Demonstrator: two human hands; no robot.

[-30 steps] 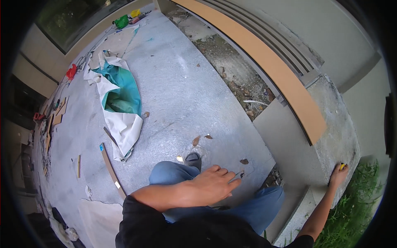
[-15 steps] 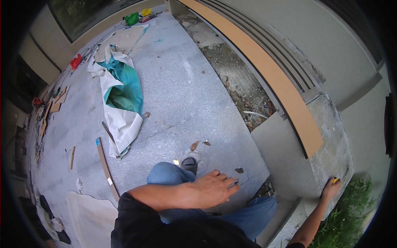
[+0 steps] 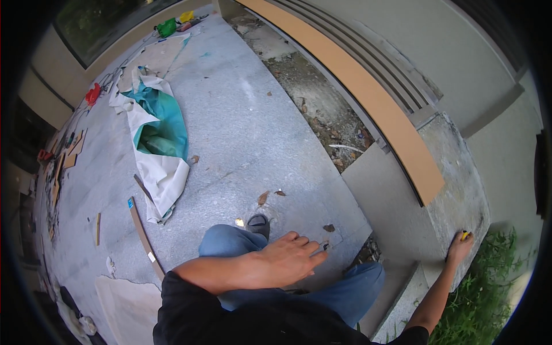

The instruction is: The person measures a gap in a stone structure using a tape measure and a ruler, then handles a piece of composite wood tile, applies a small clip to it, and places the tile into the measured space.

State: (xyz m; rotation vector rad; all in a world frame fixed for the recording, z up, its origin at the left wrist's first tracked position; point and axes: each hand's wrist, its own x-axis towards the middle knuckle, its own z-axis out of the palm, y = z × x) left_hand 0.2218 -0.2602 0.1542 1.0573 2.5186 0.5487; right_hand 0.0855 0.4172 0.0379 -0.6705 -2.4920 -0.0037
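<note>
My right hand (image 3: 460, 248) rests at the outer edge of a rough concrete ledge (image 3: 454, 172), closed around a small yellow thing (image 3: 465, 235). Only a bit of yellow shows past the fingers, so its kind is hidden. Across my lap, my left hand (image 3: 290, 260) hovers over my bent legs, its fingers curled and close together. A small dark tip (image 3: 326, 246) shows by those fingertips; what it belongs to is unclear. Beyond the ledge hand lies the end of a long tan board (image 3: 402, 132), set along the ledge beside dark metal slats (image 3: 379, 63).
Green plants (image 3: 483, 293) grow below the ledge at right. A strip of dirt and debris (image 3: 316, 98) runs beside the board. On the grey floor lie a crumpled white and teal sheet (image 3: 172, 178), a brown strip (image 3: 144, 233) and dry leaves (image 3: 263, 198). Wood scraps (image 3: 72, 155) lie far left.
The whole scene has shifted slightly up and left in view. Both hands keep nearly the same pose, the right still on the ledge with the yellow thing.
</note>
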